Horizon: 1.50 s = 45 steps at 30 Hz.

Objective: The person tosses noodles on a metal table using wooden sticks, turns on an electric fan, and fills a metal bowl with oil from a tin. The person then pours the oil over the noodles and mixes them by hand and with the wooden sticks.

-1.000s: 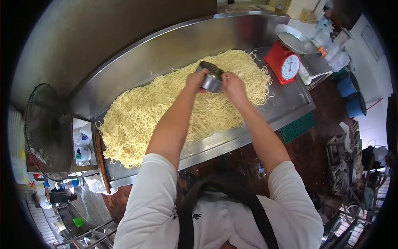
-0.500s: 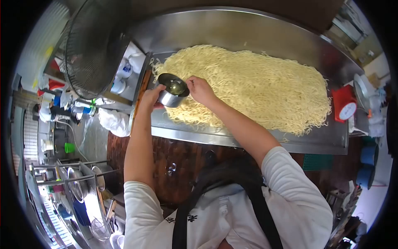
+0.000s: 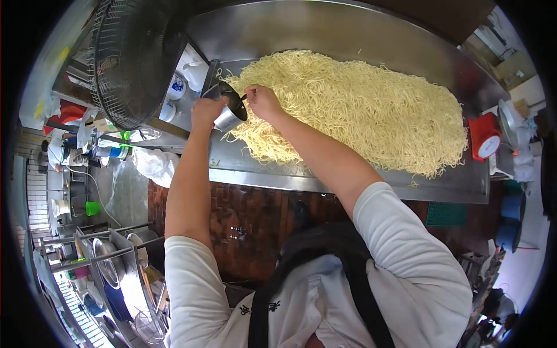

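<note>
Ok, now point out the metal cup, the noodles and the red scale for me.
Metal cup (image 3: 230,119): head view, on its shiny outer wall.
Noodles (image 3: 354,113): head view, mid-pile.
Red scale (image 3: 478,129): head view, on its red housing.

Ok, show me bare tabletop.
The metal table is mostly bare at front left, between noodles and front rim, and front right, near the red scale. Noodles crowd the middle; left hand, right hand and cup hang over the left end.

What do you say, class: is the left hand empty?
No, the left hand grips a metal cup near the end of the noodles farthest from the red scale.
</note>
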Motion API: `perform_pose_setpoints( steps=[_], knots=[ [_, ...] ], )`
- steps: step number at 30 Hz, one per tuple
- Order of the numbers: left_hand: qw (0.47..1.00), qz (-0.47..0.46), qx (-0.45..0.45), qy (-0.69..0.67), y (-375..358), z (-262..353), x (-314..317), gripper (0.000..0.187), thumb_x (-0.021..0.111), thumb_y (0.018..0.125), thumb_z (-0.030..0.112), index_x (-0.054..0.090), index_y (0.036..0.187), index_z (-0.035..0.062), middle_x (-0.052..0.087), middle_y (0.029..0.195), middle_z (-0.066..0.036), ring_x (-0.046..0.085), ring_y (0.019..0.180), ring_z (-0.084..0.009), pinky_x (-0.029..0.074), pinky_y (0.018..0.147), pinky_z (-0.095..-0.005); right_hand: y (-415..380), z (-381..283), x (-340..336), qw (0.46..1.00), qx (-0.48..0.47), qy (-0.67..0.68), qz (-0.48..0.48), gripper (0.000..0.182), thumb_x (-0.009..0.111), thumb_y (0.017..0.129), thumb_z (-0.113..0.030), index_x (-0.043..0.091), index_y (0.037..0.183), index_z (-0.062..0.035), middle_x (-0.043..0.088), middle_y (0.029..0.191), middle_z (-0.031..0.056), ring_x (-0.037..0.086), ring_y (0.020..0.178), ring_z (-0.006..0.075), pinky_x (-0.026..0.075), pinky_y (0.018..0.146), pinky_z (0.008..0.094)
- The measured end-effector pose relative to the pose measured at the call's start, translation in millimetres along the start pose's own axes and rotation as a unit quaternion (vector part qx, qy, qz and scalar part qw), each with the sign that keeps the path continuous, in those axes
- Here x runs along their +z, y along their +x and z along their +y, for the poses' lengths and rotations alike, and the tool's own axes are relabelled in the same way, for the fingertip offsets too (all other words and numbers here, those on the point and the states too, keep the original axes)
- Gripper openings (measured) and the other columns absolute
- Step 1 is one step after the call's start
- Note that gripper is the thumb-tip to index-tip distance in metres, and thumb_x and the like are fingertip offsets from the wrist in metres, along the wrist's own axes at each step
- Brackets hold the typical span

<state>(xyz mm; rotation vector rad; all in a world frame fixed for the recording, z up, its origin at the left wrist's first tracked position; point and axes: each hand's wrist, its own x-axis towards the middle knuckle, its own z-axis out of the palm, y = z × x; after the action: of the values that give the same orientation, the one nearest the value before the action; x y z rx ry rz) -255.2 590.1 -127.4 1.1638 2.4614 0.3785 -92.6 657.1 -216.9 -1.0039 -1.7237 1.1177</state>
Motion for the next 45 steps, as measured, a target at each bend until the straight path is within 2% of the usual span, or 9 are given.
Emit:
perform_pose_setpoints(
  steps=[10,15,18,22,28,30,35,39,45],
  knots=[
    [0.99,-0.116,0.048,0.057,-52,71,35,0.057,0.07,0.071,0.048,0.074,0.083,-0.0082,0.071,0.079,-0.024,0.071,0.062,-0.0312,0.059,0.061,-0.0384,-57,39,-97,0.996,0.075,0.04,0.002,0.024,0.057,0.095,-0.018,0.07,0.096,0.001,0.07,0.077,0.0198,0.07,0.071,0.032,0.055,0.068,0.0391],
    [0.977,-0.051,0.122,0.166,-69,159,71,0.068,0.071,0.073,0.056,0.072,0.097,-0.0077,0.066,0.114,-0.031,0.064,0.109,-0.0405,0.052,0.093,-0.0433,-61,47,-183,0.994,0.049,0.063,0.073,0.023,0.056,0.096,-0.017,0.071,0.095,0.0007,0.069,0.073,0.0177,0.069,0.065,0.0271,0.054,0.064,0.0362],
    [0.961,-0.017,0.223,0.161,-93,205,94,0.066,0.071,0.074,0.056,0.072,0.092,-0.0071,0.068,0.104,-0.03,0.066,0.103,-0.0413,0.052,0.091,-0.0444,-83,51,-248,0.994,0.063,0.062,0.063,0.025,0.05,0.103,-0.016,0.063,0.107,0.005,0.064,0.075,0.0075,0.062,0.065,0.0128,0.052,0.06,0.026],
    [0.961,-0.18,0.072,-0.196,-110,247,156,0.054,0.072,0.076,0.045,0.07,0.084,-0.0088,0.068,0.077,-0.019,0.069,0.061,-0.024,0.057,0.049,-0.0335,-147,60,-348,0.965,0.103,0.211,0.115,0.031,0.053,0.103,-0.02,0.056,0.119,0.0061,0.066,0.084,0.0098,0.064,0.07,0.0133,0.052,0.063,0.0247],
    [0.758,-0.43,0.065,-0.486,-197,313,335,0.036,0.059,0.093,0.029,0.06,0.112,-0.0009,0.065,0.099,-0.017,0.068,0.09,-0.028,0.059,0.083,-0.0387,-261,156,-489,0.948,0.289,-0.008,0.134,0.087,0.065,0.095,-0.044,0.02,0.152,0.0035,0.067,0.103,0.0135,0.065,0.09,0.0172,0.054,0.075,0.031],
    [0.725,-0.452,0.06,-0.516,-244,354,386,0.031,0.06,0.092,0.024,0.056,0.111,-0.0005,0.062,0.1,-0.015,0.068,0.087,-0.0284,0.06,0.08,-0.0392,-291,155,-535,0.908,0.336,0.145,0.203,0.095,0.068,0.092,-0.046,0.014,0.154,0.0029,0.066,0.108,0.0139,0.064,0.095,0.0192,0.055,0.077,0.0334],
    [0.714,-0.546,0.118,-0.422,-334,469,450,0.036,0.062,0.091,0.02,0.054,0.117,-0.0031,0.062,0.11,-0.018,0.067,0.094,-0.0261,0.058,0.089,-0.0379,-360,155,-629,0.808,0.327,0.271,0.409,0.067,0.065,0.093,-0.026,0.034,0.147,-0.0029,0.063,0.107,0.0115,0.065,0.093,0.0212,0.057,0.078,0.0368],
    [0.771,-0.526,0.254,-0.254,-371,527,472,0.092,0.071,0.088,0.048,0.027,0.152,-0.0019,0.054,0.135,-0.019,0.051,0.129,-0.03,0.044,0.105,-0.0387,-399,188,-695,0.764,0.287,0.3,0.493,0.021,0.059,0.093,-0.024,0.058,0.103,-0.0053,0.065,0.092,0.0097,0.067,0.082,0.0224,0.058,0.076,0.042],
    [0.756,-0.507,0.375,-0.178,-358,466,428,0.086,0.07,0.089,0.05,0.031,0.15,0.0024,0.061,0.124,-0.015,0.064,0.107,-0.0244,0.051,0.091,-0.036,-435,299,-797,0.693,0.31,0.342,0.554,0.018,0.054,0.095,-0.025,0.06,0.095,-0.0075,0.063,0.082,0.0078,0.064,0.066,0.0217,0.059,0.056,0.032]
  ],
)
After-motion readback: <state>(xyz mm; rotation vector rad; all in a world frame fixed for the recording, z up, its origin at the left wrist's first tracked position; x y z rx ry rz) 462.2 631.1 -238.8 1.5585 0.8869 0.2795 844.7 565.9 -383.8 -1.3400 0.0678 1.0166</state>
